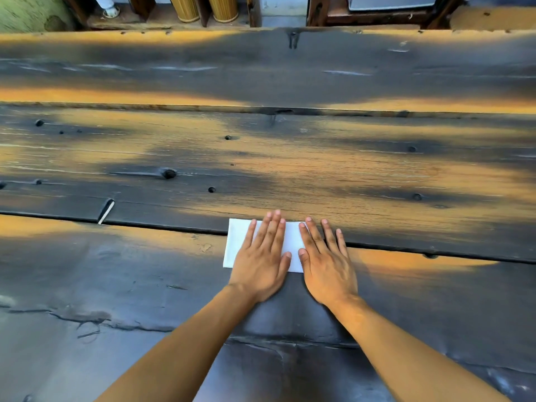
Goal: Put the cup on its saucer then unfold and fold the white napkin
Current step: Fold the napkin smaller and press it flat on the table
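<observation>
So: both hands flat on napkin (236, 245) near surface's front edge | left (262, 264), right (329, 268) fingers straight, slightly spread | risk: uneven pressing skews crease

Warm orange light is falling in soft patches across the dark bench (319, 169), with broad blurred shadows lying between them. The napkin (236, 242) is glowing pale, almost washed out. Pale glare is streaking the far planks. The wide lens is bowing the plank lines toward the edges, and the grain is smearing there.
</observation>
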The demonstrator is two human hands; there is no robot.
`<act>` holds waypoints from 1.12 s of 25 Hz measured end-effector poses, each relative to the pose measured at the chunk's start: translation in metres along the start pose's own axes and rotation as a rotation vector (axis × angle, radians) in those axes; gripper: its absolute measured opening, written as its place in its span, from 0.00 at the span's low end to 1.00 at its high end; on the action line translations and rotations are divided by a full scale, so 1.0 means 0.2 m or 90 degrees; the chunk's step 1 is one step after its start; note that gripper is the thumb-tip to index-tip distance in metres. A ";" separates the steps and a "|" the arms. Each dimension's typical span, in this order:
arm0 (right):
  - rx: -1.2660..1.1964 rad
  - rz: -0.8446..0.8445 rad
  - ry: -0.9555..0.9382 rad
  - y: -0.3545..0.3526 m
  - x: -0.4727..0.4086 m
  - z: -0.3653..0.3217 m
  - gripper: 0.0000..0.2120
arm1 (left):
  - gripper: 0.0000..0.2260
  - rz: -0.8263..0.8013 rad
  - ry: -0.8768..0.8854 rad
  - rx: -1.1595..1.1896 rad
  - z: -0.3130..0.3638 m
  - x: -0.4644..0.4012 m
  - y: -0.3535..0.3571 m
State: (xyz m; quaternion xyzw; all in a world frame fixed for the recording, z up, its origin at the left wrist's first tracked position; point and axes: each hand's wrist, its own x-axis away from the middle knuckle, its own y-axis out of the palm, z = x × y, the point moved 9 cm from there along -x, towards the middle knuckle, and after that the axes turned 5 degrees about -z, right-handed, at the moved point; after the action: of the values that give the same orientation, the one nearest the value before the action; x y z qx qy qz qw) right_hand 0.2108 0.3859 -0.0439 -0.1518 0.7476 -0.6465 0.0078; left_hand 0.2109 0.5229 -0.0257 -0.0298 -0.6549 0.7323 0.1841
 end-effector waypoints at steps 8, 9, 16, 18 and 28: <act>-0.001 -0.008 -0.010 0.00 0.01 0.00 0.28 | 0.32 -0.062 -0.019 -0.018 -0.15 0.05 0.10; 0.001 -0.012 -0.012 0.00 0.00 -0.01 0.28 | 0.32 -0.057 -0.034 -0.009 -0.22 0.07 0.09; -0.067 0.026 -0.020 -0.08 0.00 -0.02 0.27 | 0.32 -0.014 -0.023 0.014 -0.29 0.12 -0.01; -0.090 0.056 0.014 -0.13 0.00 -0.01 0.28 | 0.27 0.111 0.040 0.107 -0.20 0.17 -0.12; -0.256 -0.085 0.252 -0.13 0.13 0.03 0.20 | 0.17 0.154 0.207 0.096 0.20 0.44 0.04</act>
State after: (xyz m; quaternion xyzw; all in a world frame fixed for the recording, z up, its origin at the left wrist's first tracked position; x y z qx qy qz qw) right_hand 0.1931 0.3703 -0.0160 -0.0698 0.8363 -0.5012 -0.2110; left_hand 0.1164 0.5112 -0.0114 -0.2123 -0.5518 0.7813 0.2000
